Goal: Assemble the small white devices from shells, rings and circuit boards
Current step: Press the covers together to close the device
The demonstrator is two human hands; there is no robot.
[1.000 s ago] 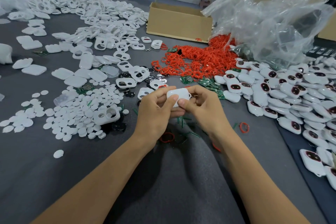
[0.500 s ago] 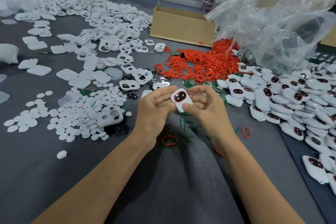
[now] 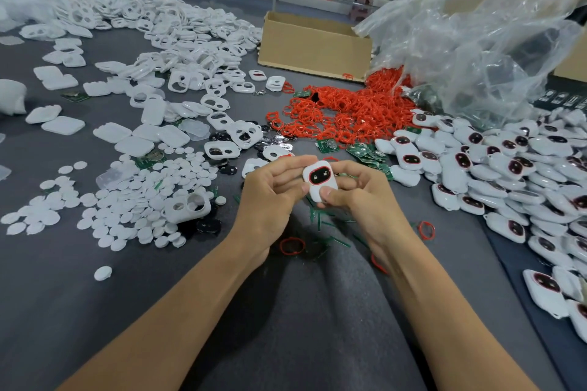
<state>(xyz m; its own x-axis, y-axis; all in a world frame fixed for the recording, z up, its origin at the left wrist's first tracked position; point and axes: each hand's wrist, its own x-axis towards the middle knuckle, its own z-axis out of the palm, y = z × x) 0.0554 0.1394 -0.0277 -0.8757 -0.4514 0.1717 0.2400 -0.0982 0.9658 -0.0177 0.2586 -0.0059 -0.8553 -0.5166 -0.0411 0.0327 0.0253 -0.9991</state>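
Observation:
Both hands hold one small white device above the table's middle, its dark face with a red ring turned up toward me. My left hand grips its left side with curled fingers. My right hand pinches its lower right, thumb on the front. Loose white shells cover the table's left and back. A heap of red rings lies behind my hands. Green circuit boards sit beside that heap. Several finished devices are piled at the right.
White round discs spread over the grey table at my left. A cardboard box stands at the back, with a big clear plastic bag to its right. Single red rings and green scraps lie under my hands.
The device has been turned over from its plain white back to its dark, red-ringed face. Both hands stayed on it and shifted their hold slightly.

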